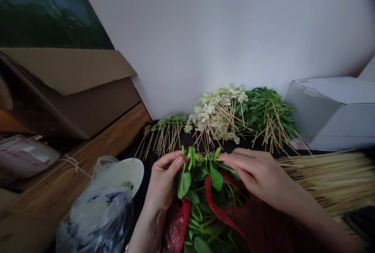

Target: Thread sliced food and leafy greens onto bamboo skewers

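Green leafy stems (191, 158) are threaded side by side on a thin skewer held level between my hands. My left hand (165, 179) pinches a stem at the left end, thumb and index finger together. The fingers of my right hand (254, 171) are closed on the skewer at the right end; most of its shaft is hidden by that hand. Below them, a red plastic bag (215, 202) lies open, with loose green leafy vegetables (202, 221) inside.
Behind are skewered green pieces (172, 119), pale leaves (216, 108) and dark greens (265, 106). Bare skewers (331, 175) lie right, near a white box (336, 108). Left are a white plate (136, 171), clear plastic bag (96, 218) and cardboard box (88, 104).
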{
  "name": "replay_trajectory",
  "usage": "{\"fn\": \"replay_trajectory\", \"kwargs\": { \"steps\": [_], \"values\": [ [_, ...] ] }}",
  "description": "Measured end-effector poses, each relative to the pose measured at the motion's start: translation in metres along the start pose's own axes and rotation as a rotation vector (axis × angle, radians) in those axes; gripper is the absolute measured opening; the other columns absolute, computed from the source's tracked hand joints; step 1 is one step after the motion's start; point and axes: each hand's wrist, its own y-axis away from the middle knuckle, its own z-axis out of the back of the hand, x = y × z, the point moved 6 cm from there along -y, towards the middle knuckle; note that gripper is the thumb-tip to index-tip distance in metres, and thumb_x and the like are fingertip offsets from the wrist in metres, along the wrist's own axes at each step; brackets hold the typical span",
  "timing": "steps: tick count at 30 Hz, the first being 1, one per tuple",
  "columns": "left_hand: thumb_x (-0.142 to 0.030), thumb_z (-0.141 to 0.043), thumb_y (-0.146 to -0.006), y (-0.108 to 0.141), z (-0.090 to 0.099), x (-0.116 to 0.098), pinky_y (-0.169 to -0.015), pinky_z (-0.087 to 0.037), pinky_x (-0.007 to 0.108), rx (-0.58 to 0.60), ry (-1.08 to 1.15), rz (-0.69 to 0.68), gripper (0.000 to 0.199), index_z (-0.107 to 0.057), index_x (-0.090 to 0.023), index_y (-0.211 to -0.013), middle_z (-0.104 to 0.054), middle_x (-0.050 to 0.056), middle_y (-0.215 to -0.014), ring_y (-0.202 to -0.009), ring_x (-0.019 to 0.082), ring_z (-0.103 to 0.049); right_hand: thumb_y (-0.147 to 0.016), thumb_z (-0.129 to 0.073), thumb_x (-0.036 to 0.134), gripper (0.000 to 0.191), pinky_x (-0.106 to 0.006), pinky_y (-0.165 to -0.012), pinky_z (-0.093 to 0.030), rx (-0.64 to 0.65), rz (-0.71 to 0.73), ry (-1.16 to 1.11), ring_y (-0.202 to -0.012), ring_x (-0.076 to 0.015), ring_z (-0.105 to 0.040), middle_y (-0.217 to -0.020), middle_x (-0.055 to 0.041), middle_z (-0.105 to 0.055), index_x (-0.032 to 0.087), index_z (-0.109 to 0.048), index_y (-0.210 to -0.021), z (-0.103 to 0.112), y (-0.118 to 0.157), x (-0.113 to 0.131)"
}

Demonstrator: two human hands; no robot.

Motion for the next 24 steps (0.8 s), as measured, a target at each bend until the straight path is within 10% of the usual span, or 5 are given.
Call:
{"fn": "replay_trajectory", "kwargs": {
  "steps": [24],
  "values": [
    [-0.032, -0.099, -0.050, 0.0010, -0.0050, 0.0006, -0.058, -0.057, 0.019, 0.062, 0.015, 0.042, 0.030, -0.082, -0.021, -0.073, -0.077, 0.001, -0.067, -0.056, 0.011, -0.068, -0.097, -0.043, 0.006, 0.036, -0.026, -0.068, -0.050, 0.020, 0.011, 0.011, -0.077, -0.0141, -0.062, -0.091, -0.0042, -0.068, 0.020, -0.069, -0.117, -0.0028, 0.0012, 0.0011]
  ]
}}
